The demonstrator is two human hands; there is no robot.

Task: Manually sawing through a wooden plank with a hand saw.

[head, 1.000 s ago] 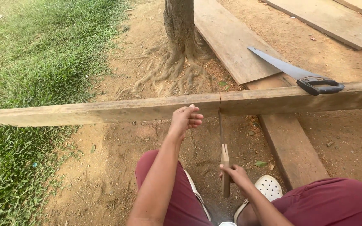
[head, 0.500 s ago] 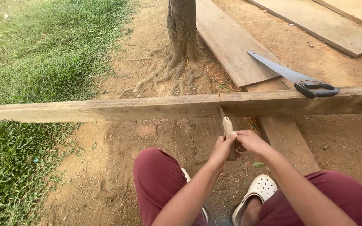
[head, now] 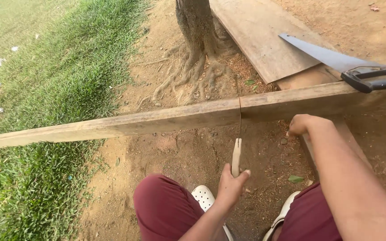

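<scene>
Your left hand (head: 231, 186) reaches forward between your knees, forearm rising from the bottom edge, fingers clenched around the pale wooden handle (head: 236, 156) of a thin blade (head: 240, 120). The handle stands almost upright, and the blade runs up from it into a narrow cut in the long wooden beam (head: 166, 119). That beam crosses the view from the low left, over the grass, to the right edge, lying on its narrow face well above the dirt.

Your right hand (head: 299, 125) is bent at the wrist, curled into a loose fist and pressed against the near face of the beam just right of the cut; the forearm comes in large from the lower right. Whether its fingers grip anything you cannot tell, since the knuckles hide them.

A hand saw (head: 336, 60) with a grey blade and black handle lies on the beam's top at the far right, its tip over a wide plank (head: 260, 35) on the ground. Behind the beam stands a tree trunk (head: 195, 22) with spreading roots. Your maroon trousers (head: 166, 209) and white perforated shoes (head: 203, 196) show below, over bare earth.
</scene>
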